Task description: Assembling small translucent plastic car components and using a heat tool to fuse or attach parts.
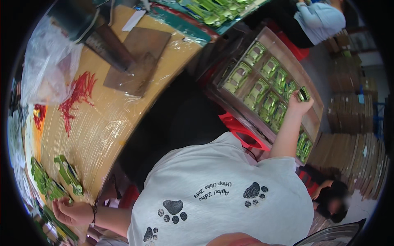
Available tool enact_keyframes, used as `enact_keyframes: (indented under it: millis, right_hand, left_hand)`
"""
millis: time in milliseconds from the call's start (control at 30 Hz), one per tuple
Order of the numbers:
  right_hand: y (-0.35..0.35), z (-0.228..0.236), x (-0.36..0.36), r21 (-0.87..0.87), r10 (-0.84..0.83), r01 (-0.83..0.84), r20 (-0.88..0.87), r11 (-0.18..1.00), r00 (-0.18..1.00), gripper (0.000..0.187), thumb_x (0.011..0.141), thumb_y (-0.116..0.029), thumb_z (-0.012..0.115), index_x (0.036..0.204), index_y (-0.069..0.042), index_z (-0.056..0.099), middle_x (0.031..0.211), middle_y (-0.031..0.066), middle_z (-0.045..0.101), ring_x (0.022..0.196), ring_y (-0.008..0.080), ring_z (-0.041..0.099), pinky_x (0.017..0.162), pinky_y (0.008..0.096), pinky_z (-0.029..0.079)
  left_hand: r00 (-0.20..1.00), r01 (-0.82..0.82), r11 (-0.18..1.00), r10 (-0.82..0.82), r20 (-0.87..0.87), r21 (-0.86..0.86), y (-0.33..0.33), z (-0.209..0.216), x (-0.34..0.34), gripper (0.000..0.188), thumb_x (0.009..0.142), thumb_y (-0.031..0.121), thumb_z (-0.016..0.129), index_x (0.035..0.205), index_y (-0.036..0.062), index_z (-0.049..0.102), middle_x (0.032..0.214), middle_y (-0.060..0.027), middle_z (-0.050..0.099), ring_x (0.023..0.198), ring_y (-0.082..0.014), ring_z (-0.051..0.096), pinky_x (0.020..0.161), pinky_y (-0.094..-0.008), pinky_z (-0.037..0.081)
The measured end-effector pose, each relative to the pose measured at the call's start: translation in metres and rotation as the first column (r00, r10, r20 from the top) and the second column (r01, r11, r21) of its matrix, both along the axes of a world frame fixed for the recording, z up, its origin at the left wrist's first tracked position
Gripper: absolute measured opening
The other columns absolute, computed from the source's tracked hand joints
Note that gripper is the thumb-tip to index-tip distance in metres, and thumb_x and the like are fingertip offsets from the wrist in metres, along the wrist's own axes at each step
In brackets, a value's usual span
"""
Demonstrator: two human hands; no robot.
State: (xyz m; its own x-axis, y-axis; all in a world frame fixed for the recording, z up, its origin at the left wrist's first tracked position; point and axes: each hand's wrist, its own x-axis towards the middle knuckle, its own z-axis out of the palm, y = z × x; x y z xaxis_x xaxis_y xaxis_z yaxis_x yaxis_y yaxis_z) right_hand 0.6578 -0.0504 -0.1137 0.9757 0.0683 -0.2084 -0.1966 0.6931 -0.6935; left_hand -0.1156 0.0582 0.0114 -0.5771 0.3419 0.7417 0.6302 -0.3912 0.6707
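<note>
My right hand [301, 103] is raised over the tray at the right, its fingers closed on a shiny green toy car body [303, 94]. Several similar green car bodies [255, 93] lie in rows in this shallow tray [269, 39]. Far off to the left, my left hand [70, 211] rests at the table edge with its fingers loosely bent and apart, nothing visible in them. Beside that hand are green toy car parts [69, 174] and a cluster of more green pieces [43, 178].
A dark press-like machine [102, 41] stands over a brown plate [141, 53] on the wooden table [111, 135]. Red strips [78, 96] and a clear plastic bag [49, 61] lie there. A red stool [246, 133] is beside the tray; stacked cardboard [349, 156] and other people [320, 20] are at right.
</note>
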Motion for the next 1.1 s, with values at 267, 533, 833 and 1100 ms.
enact_keyframes:
  millis: [267, 533, 833, 1100]
  right_hand:
    - [-0.097, -0.031, 0.067, -0.255, 0.126, -0.215, -0.324, 0.943, 0.938, 0.047, 0.089, -0.032, 0.044, 0.122, 0.002, 0.048, 0.112, 0.0214, 0.054, 0.093, 0.0355, 0.059, 0.069, 0.0411, 0.052]
    - [-0.004, 0.01, -0.038, -0.635, -0.125, 0.274, 0.271, 0.722, 0.955, 0.043, 0.085, -0.009, 0.052, 0.124, 0.004, 0.041, 0.098, 0.0183, 0.056, 0.075, 0.0252, 0.059, 0.062, 0.0377, 0.051]
    - [0.095, 0.035, -0.279, -0.475, 0.468, -0.093, 0.783, 0.875, 0.41, 0.047, 0.085, -0.002, 0.056, 0.128, 0.0, 0.037, 0.1, 0.0155, 0.053, 0.082, 0.0214, 0.055, 0.078, 0.0327, 0.045]
    - [0.136, 0.118, -0.471, -0.708, 0.208, -0.389, 0.598, 0.59, -0.774, 0.042, 0.073, -0.009, 0.071, 0.115, -0.011, 0.065, 0.123, 0.0132, 0.056, 0.109, 0.0337, 0.052, 0.096, 0.042, 0.043]
  left_hand:
    - [0.649, -0.55, 0.789, 0.198, -0.734, -0.273, -0.01, -0.013, -0.072, 0.034, 0.094, 0.016, 0.058, 0.117, -0.0093, 0.06, 0.106, -0.0214, 0.067, 0.097, -0.0295, 0.064, 0.083, -0.0359, 0.051]
    - [0.663, -0.706, 0.367, 0.043, -0.747, -0.606, -0.025, -0.013, -0.063, 0.052, 0.093, 0.038, 0.059, 0.124, -0.0035, 0.058, 0.134, -0.0296, 0.048, 0.124, -0.0432, 0.046, 0.103, -0.0463, 0.039]
    - [0.73, -0.535, 0.647, 0.032, -0.682, -0.543, -0.017, -0.012, -0.001, 0.026, 0.095, 0.021, 0.053, 0.105, -0.0004, 0.064, 0.122, -0.0295, 0.055, 0.106, -0.0448, 0.056, 0.09, -0.0508, 0.043]
    - [0.907, -0.14, 0.799, -0.134, -0.4, -0.585, -0.039, 0.005, 0.01, 0.035, 0.097, 0.027, 0.054, 0.122, 0.0041, 0.059, 0.137, -0.0256, 0.046, 0.122, -0.042, 0.047, 0.104, -0.0464, 0.036]
